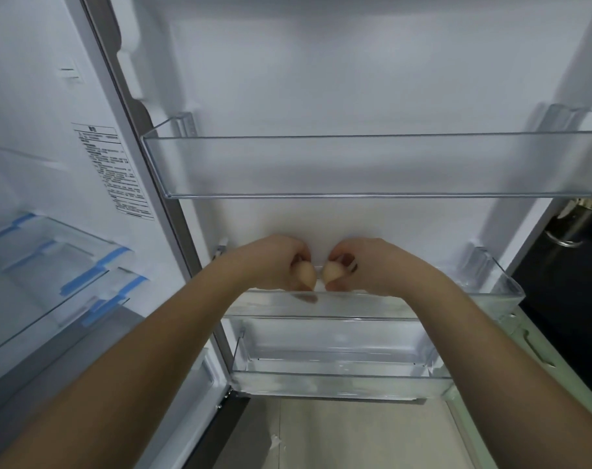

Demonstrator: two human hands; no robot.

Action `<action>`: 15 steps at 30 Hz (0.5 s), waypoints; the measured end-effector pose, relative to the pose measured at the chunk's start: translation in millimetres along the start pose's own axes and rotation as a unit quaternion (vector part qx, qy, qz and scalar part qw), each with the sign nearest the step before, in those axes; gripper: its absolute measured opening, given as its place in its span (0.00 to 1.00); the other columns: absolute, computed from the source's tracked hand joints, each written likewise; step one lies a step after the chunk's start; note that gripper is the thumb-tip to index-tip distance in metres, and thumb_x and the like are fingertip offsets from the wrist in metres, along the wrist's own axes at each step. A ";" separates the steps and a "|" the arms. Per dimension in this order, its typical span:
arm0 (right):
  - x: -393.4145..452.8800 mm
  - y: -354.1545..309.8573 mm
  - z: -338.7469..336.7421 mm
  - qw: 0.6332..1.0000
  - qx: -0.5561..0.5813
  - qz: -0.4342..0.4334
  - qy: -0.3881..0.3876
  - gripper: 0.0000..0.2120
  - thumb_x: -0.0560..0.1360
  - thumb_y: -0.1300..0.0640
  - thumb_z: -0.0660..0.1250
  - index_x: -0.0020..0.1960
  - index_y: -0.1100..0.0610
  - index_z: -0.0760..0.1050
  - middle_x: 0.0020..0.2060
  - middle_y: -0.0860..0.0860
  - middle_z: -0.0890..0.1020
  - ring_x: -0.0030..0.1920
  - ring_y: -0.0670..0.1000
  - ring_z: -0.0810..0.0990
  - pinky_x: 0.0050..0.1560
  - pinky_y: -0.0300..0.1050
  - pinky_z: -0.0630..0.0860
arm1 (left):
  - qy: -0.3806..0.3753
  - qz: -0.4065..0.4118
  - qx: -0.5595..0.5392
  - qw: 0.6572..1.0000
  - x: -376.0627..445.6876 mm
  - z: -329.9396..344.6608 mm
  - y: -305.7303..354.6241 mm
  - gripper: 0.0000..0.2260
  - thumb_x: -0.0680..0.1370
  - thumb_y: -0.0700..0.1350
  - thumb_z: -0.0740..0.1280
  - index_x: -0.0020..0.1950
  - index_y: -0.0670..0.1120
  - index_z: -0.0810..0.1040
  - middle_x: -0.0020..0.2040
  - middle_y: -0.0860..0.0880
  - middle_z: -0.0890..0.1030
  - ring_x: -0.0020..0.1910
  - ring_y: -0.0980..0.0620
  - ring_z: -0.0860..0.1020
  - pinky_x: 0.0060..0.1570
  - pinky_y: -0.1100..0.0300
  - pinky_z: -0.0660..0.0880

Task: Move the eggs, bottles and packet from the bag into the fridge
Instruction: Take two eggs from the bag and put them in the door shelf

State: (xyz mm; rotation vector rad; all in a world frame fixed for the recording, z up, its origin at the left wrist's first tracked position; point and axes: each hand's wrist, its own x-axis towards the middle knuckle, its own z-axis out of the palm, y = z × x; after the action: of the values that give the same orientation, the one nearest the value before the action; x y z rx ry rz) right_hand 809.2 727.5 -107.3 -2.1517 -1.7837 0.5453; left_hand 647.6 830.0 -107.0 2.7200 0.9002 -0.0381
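I face the inside of the open fridge door. My left hand (274,262) grips a pale brown egg (307,274), and my right hand (365,262) grips a second egg (331,273). Both hands hover side by side, almost touching, just above the middle clear door bin (490,292). The eggs point down toward that bin. The bag, bottles and packet are out of view.
An upper clear door bin (355,164) spans the door above my hands, and a lower clear door bin (338,370) sits below. The fridge interior with glass shelves (51,265) taped in blue lies at left. A dark cabinet (565,265) stands at right.
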 end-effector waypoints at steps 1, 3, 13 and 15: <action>-0.9 2.7 0.0 1.000 0.007 0.000 0.000 0.23 0.68 0.45 0.74 0.61 0.48 0.75 0.51 0.44 0.78 0.49 0.46 0.77 0.51 0.41 0.75 | 0.001 -0.002 0.001 1.000 -0.9 -0.3 0.7 0.19 0.73 0.50 0.73 0.61 0.47 0.78 0.55 0.49 0.80 0.51 0.49 0.77 0.51 0.60 0.73; -2.9 7.0 0.4 1.000 0.019 0.003 -0.001 0.22 0.68 0.43 0.74 0.60 0.46 0.75 0.51 0.44 0.78 0.49 0.46 0.78 0.52 0.43 0.75 | 0.002 -0.006 -0.001 1.000 -3.7 -0.6 0.2 0.21 0.73 0.52 0.73 0.63 0.48 0.77 0.57 0.49 0.79 0.49 0.51 0.75 0.49 0.62 0.71; -17.9 6.8 -1.8 0.999 0.014 -0.022 0.031 0.20 0.74 0.38 0.65 0.62 0.47 0.74 0.55 0.46 0.77 0.51 0.48 0.76 0.53 0.43 0.72 | 0.023 -0.073 -0.051 0.996 -24.4 -4.5 -5.7 0.24 0.74 0.63 0.68 0.66 0.53 0.74 0.55 0.55 0.76 0.51 0.54 0.77 0.50 0.60 0.73; -22.8 4.9 -0.9 0.998 -0.013 -0.034 0.044 0.21 0.75 0.38 0.63 0.64 0.47 0.73 0.56 0.48 0.76 0.53 0.49 0.75 0.54 0.44 0.72 | 0.051 -0.081 -0.066 0.993 -31.7 -3.2 -5.1 0.22 0.76 0.62 0.66 0.66 0.54 0.73 0.56 0.54 0.76 0.51 0.55 0.77 0.50 0.60 0.73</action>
State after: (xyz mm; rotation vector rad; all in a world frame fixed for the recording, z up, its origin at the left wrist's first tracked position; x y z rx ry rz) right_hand 810.2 704.3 -106.4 -2.0895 -1.8175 0.4068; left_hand 618.9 816.4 -101.7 2.5412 1.1099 0.1245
